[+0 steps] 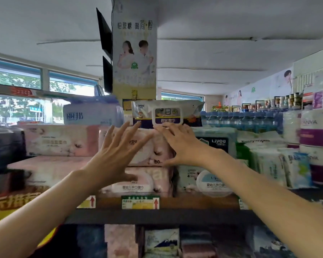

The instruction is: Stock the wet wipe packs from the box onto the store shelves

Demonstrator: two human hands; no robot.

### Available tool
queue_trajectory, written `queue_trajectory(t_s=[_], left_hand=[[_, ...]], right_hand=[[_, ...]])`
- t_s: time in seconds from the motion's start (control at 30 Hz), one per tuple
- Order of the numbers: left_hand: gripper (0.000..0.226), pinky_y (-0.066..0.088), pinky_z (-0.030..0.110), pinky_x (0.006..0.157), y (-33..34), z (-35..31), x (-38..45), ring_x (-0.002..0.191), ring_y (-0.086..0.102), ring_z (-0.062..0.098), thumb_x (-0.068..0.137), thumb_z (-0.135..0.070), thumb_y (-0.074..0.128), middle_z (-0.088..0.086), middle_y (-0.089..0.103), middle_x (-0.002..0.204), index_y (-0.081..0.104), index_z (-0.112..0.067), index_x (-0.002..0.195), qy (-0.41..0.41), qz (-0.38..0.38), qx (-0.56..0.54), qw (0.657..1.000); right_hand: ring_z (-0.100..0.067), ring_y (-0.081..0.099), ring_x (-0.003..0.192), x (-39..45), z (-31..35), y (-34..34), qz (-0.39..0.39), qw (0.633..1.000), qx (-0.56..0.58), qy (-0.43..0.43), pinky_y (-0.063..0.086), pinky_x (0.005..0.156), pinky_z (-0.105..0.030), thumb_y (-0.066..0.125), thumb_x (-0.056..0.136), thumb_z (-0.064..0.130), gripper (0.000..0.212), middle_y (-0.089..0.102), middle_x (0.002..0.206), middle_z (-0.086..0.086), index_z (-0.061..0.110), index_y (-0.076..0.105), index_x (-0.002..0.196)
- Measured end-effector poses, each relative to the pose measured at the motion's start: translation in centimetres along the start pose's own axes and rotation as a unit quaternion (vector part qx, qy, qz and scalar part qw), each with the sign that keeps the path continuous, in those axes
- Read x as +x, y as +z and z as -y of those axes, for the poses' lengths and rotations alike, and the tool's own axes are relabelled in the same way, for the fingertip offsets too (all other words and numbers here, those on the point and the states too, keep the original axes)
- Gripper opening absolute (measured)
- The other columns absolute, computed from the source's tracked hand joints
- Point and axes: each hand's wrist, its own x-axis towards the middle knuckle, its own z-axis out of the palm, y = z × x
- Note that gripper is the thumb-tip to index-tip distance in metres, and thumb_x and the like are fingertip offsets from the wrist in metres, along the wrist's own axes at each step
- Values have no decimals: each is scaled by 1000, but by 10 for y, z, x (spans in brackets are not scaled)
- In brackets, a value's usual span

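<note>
A: Where was the pack?

B: I logged the wet wipe pack (167,113) at 12 o'clock, topping the pink stack (138,146) on the shelf (175,202).

A: Fingers?

B: Left hand (116,155) spread wide, holding nothing; right hand (179,144) splayed, fingertips touching its lower edge.

A: Progress?

B: I judged this pack nearly placed. Box out of view; remainder unknown.

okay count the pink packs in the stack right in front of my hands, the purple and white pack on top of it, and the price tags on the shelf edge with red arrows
Pink packs: 2
Purple and white pack: 1
Arrow price tags: 2
Total: 5
</note>
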Motion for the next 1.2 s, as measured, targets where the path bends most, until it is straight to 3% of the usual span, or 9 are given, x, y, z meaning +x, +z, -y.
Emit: queue_trajectory(t_s=[0.2, 0.43, 0.57, 0.67, 0.73, 0.87, 1.0, 1.13, 1.2], left_hand=[[143, 26, 69, 93, 6, -3, -6, 130, 32, 50, 24, -73, 77, 19, 23, 148, 14, -31, 145, -4, -2, 54, 999], [145, 33, 69, 90, 6, -10, 0, 121, 47, 48, 14, -71, 79, 16, 27, 142, 24, -30, 142, -52, 8, 53, 997], [145, 27, 69, 96, 3, -5, 2, 129, 26, 42, 22, -72, 78, 10, 15, 145, 7, -37, 144, -55, 45, 18, 997], [130, 9, 66, 107, -2, 5, 5, 138, 4, 39, 49, -67, 76, 4, -13, 148, -23, -49, 132, -17, 81, -31, 996], [119, 8, 60, 111, -11, 13, 8, 140, -1, 36, 64, -62, 71, 5, -17, 152, -30, -49, 127, 4, 122, -22, 992], [110, 14, 56, 114, -23, 15, 10, 141, 2, 34, 76, -52, 66, 8, -13, 155, -33, -49, 125, 14, 142, 6, 990], [113, 11, 57, 113, -25, 8, 10, 142, 1, 36, 79, -46, 66, 9, -14, 155, -36, -45, 127, -4, 155, 8, 988], [105, 4, 57, 114, -35, -4, 10, 142, -5, 38, 84, -34, 64, 10, -18, 155, -24, -41, 140, -36, 169, 2, 985], [103, -1, 58, 112, -33, -18, 4, 143, -6, 39, 82, -30, 65, 11, -13, 156, -18, -38, 144, -35, 129, -6, 991]], right_hand=[[-29, 11, 141, 2, 4, 9, -34, 999, -13, -4, 6, 117, -49, 67, 73, 56, 108, 13, 149, -6, 26, -3, 149], [-31, 14, 141, 13, 1, 10, -13, 999, -35, -10, 8, 117, -39, 63, 75, 56, 108, 15, 149, -15, 20, -7, 149], [-31, 13, 142, 14, -1, 10, -4, 999, -46, -8, 4, 119, -43, 61, 74, 59, 110, 16, 149, -17, 20, -9, 149], [-31, 16, 141, 12, 0, 11, -6, 998, -63, -7, 4, 118, -45, 60, 75, 61, 110, 17, 148, -15, 21, -9, 149], [-30, 14, 142, 8, -1, 9, -4, 997, -80, -4, 2, 118, -48, 59, 76, 61, 109, 13, 150, -14, 22, -12, 149], [-27, 4, 145, -5, -2, 7, -13, 993, -115, -3, -1, 117, -50, 52, 81, 60, 103, 2, 155, -11, 22, -17, 147], [-24, 9, 145, -7, -4, 13, -28, 991, -129, 24, -5, 115, -51, 50, 78, 65, 105, 6, 155, -9, 27, -21, 145], [-24, 2, 146, -6, -4, 14, -41, 988, -137, 50, -7, 113, -53, 53, 76, 65, 107, 7, 156, -9, 28, -21, 145], [-26, -2, 146, -13, -2, 14, -59, 987, -137, 52, -6, 113, -53, 51, 76, 66, 106, 2, 157, -10, 29, -19, 146]])
